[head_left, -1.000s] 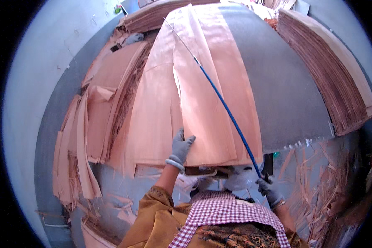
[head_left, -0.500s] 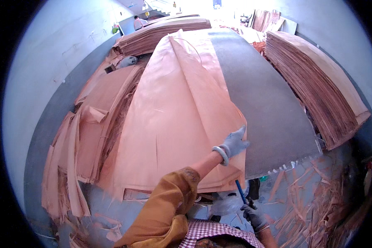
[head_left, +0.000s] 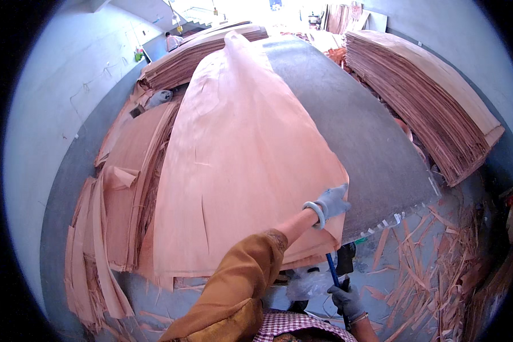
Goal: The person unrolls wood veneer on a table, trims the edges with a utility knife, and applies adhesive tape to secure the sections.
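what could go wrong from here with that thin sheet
The thin sheet has a slit towards its near edge, which could lengthen if the left hand at its right edge pulls hard.

The blue stick in the right hand disappears at the near edge, so it might snag there.

Loose scraps litter the floor and could be a slipping hazard.

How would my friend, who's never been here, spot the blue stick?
Find the big peach-coloured sheet in the middle. Just below its lower right corner in the picture, the grey-gloved right hand grips the blue stick. It's thin, straight and blue, unlike the peach-brown scraps to its right.
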{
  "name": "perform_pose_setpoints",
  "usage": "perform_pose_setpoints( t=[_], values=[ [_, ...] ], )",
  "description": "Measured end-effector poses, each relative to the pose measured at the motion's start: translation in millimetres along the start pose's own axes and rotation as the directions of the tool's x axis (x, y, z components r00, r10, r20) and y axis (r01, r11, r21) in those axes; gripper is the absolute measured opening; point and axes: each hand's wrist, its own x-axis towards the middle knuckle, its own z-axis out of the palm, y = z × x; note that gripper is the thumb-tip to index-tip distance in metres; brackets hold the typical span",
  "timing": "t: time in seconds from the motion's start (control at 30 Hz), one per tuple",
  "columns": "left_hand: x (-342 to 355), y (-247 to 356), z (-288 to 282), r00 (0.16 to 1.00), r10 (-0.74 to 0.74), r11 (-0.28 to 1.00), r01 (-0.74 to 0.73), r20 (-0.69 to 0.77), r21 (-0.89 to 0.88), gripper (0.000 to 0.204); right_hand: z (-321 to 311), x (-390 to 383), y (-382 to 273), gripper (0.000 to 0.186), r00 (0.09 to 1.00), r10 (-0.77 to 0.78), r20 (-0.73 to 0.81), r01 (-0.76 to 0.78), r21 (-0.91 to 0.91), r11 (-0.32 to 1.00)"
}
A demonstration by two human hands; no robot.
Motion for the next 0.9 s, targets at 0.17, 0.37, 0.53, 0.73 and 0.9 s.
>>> perform_pose_setpoints(
  t=[0.17,0.37,0.53,0.73,0.9],
  values=[
    [-10.7,9.9,2.4,0.993,0.028,0.979,-0.05,-0.113,-0.197,0.07,-8.5,4.7,7.9,0.014,0.987,-0.104,-0.125,0.096,-0.075,0.993],
    [-29.9,-11.3,17.9,0.926,0.045,0.915,-0.188,-0.374,-0.356,0.074,-47.5,7.8,10.5,0.015,0.952,-0.141,-0.273,0.09,-0.192,0.977],
    [-50.3,-43.7,48.3,0.942,0.013,0.808,-0.208,-0.336,-0.552,0.069,-64.5,1.7,-36.0,0.015,0.924,-0.203,-0.325,0.144,-0.198,0.97],
    [-94.6,-42.2,51.6,0.977,0.118,0.89,-0.023,0.18,-0.456,0.059,-92.8,1.5,-56.1,0.014,0.835,-0.382,-0.396,0.245,-0.355,0.902],
    [-186.8,-112.9,55.1,0.978,-0.2,0.502,0.159,0.065,-0.85,0.04,-53.3,-10.1,-67.0,0.016,0.888,-0.367,-0.278,0.212,-0.461,0.862]
  ],
)
